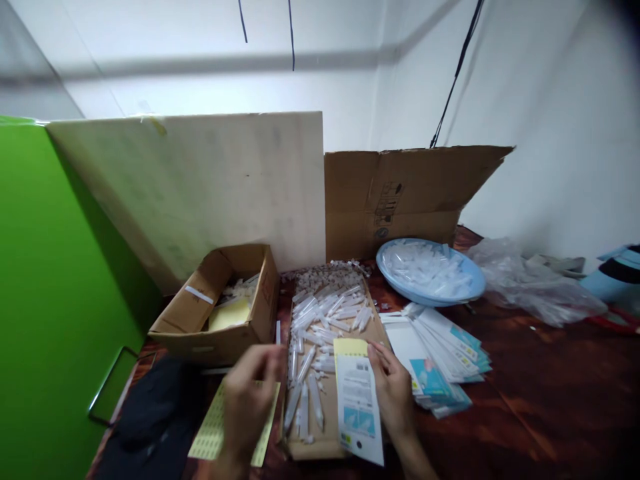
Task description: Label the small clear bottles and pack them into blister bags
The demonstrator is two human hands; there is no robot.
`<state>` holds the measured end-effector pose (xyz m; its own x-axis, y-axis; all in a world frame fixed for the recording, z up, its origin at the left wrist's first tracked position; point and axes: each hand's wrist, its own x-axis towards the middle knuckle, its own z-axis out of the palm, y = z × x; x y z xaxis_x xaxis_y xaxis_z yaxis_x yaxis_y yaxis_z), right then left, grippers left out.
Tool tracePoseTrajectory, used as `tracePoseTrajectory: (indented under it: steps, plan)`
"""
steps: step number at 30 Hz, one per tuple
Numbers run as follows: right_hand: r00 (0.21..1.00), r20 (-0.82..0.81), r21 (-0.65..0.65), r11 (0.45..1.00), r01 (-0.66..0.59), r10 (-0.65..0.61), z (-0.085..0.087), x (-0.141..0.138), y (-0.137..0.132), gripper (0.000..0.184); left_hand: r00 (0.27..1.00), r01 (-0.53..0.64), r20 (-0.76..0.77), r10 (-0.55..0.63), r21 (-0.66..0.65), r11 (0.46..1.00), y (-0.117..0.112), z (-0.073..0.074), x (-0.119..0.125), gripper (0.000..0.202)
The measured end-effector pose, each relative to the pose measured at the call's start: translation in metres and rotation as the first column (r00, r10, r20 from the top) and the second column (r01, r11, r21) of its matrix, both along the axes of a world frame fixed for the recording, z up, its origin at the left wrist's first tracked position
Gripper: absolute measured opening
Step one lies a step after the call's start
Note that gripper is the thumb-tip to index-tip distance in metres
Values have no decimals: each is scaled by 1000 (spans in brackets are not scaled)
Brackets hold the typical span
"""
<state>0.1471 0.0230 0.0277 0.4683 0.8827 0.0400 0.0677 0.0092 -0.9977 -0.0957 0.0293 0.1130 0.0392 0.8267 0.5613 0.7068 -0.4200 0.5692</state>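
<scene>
My right hand grips a white printed card with blue pictures by its right edge. A yellow strip shows at the card's top; I cannot tell whether it is held as well. My left hand is raised over a yellow sheet of small stickers. Its fingers look curled but are smeared by motion, and I cannot make out anything in them. Between and beyond the hands, a shallow cardboard tray holds many clear plastic tubes, with small pieces heaped at its far end.
A cardboard box stands left of the tray. To the right lie fanned printed cards, with a blue basin of clear plastic parts behind them. Clear plastic bags lie farther right. Dark cloth lies by a green panel.
</scene>
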Motion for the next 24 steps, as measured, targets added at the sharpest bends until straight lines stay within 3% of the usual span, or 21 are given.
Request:
tracePoseTrajectory:
  steps: [2,5,6,8,10,13,17,22,24]
  plan:
    - [999,8,-19,999,47,-47,9,-7,-1,53,965,263,24,-262,-119,957,-12,-21,41,19]
    - [999,-37,34,999,-20,22,27,-22,-12,53,912,411,92,-400,-183,893,-18,-42,78,51]
    - [995,-65,77,994,-77,82,31,-27,-16,52,906,420,150,-396,-193,887,-17,-45,83,57]
    - [978,-113,160,975,-157,176,35,-34,-23,49,896,401,289,-337,-203,893,-14,-45,85,48]
    - [984,-129,194,976,-95,121,32,-35,-26,43,887,361,380,-262,-218,907,-11,-42,79,30]
    - [996,-91,170,985,40,-25,23,-26,-20,42,886,341,416,-204,-288,895,-11,-39,69,25]
    - [989,30,164,975,-149,146,17,-7,-10,35,865,374,462,-197,-330,867,-12,-40,64,26]
    - [981,127,162,972,-168,148,18,-1,-13,31,890,230,443,-109,-229,946,-8,-45,65,19]
    - [978,132,144,973,-180,161,19,-2,-15,31,858,201,510,-54,-237,950,-7,-47,65,20]
